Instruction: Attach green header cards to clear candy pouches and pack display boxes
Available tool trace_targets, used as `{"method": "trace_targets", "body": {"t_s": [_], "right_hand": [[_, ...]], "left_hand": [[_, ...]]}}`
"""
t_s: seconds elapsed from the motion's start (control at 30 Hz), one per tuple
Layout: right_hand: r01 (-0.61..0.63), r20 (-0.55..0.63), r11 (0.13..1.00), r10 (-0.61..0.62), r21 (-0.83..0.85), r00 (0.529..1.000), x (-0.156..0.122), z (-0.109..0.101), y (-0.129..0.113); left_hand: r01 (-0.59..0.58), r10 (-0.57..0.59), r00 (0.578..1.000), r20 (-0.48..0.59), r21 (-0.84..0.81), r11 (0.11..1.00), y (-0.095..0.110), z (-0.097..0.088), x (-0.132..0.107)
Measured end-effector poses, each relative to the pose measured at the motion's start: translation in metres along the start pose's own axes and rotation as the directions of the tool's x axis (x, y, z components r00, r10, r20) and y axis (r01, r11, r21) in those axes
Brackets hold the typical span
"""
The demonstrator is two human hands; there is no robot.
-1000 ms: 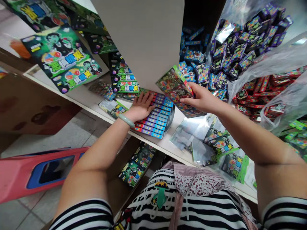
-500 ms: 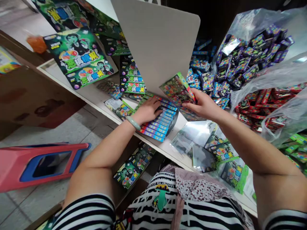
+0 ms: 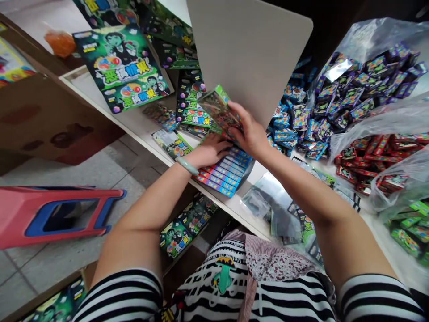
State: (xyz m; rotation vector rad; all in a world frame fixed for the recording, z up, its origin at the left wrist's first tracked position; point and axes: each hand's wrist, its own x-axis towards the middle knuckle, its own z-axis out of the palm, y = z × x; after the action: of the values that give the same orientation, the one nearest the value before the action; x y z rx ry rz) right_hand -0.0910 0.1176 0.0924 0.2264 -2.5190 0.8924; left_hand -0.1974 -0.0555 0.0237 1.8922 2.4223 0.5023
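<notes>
My left hand (image 3: 210, 151) lies palm down, fingers curled, on a row of small blue and purple boxes (image 3: 225, 172) set edge to edge at the table's front. My right hand (image 3: 248, 130) is closed on a green printed packet (image 3: 218, 108), holding it tilted just above the far end of that row. A pale grey board (image 3: 250, 53) stands upright right behind both hands. A green bangle (image 3: 187, 166) is on my left wrist.
Clear bags hold several small purple boxes (image 3: 355, 85) and red boxes (image 3: 372, 156) at right. Large green packets (image 3: 125, 74) lie at the far left. Clear empty packets (image 3: 268, 203) lie at the table edge. A red and blue stool (image 3: 56, 214) lies on the floor at left.
My right hand has carried the green packet leftward, from beside the row of boxes to above my left hand. The left hand has stayed on the boxes. The view has shifted right.
</notes>
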Motion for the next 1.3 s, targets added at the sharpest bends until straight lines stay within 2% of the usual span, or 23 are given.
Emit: {"method": "trace_targets", "body": {"t_s": [0.13, 0.4, 0.57, 0.63, 0.7, 0.77, 0.8, 0.9, 1.03, 1.17, 1.3], "right_hand": [[-0.003, 0.02, 1.0, 0.003, 0.001, 1.0, 0.002, 0.017, 0.006], [-0.055, -0.001, 0.997, 0.055, -0.061, 0.999, 0.004, 0.014, 0.012], [-0.079, 0.178, 0.98, 0.113, -0.185, 0.977, -0.005, 0.014, 0.019], [-0.072, 0.245, 0.968, 0.133, -0.242, 0.96, -0.011, 0.014, 0.018], [-0.055, 0.304, 0.949, 0.154, -0.31, 0.94, -0.014, 0.016, 0.014], [-0.041, 0.341, 0.918, 0.188, -0.395, 0.921, -0.014, 0.022, 0.007], [-0.041, 0.345, 0.9, 0.208, -0.435, 0.915, -0.013, 0.026, 0.004], [-0.057, 0.351, 0.868, 0.258, -0.493, 0.9, -0.01, 0.043, 0.0], [-0.023, 0.429, 0.883, 0.251, -0.469, 0.868, -0.01, 0.061, 0.013], [-0.006, 0.463, 0.904, 0.225, -0.428, 0.857, -0.012, 0.062, 0.027], [-0.082, 0.383, 0.923, 0.235, -0.375, 0.894, -0.025, 0.055, 0.021]], "left_hand": [[0.016, -0.017, 0.999, -0.045, -0.022, 1.0, -0.005, -0.002, -0.01], [-0.016, 0.015, 1.0, -0.008, -0.062, 0.998, 0.002, -0.007, -0.008], [-0.006, 0.003, 1.0, -0.019, -0.162, 0.987, 0.0, -0.012, -0.01], [0.07, -0.086, 0.994, -0.062, -0.228, 0.971, -0.011, -0.016, -0.019], [0.216, -0.272, 0.947, -0.174, -0.285, 0.934, -0.027, -0.023, -0.03], [0.346, -0.442, 0.855, -0.27, -0.337, 0.876, -0.041, -0.028, -0.039], [0.383, -0.495, 0.823, -0.279, -0.371, 0.846, -0.045, -0.029, -0.04], [0.427, -0.576, 0.8, -0.168, -0.516, 0.743, -0.051, -0.024, -0.03], [0.47, -0.615, 0.788, -0.012, -0.634, 0.614, -0.055, -0.01, -0.002], [0.551, -0.6, 0.792, 0.109, -0.551, 0.627, -0.063, -0.002, 0.014], [0.579, -0.601, 0.785, 0.148, -0.52, 0.628, -0.067, 0.003, 0.016]]}}
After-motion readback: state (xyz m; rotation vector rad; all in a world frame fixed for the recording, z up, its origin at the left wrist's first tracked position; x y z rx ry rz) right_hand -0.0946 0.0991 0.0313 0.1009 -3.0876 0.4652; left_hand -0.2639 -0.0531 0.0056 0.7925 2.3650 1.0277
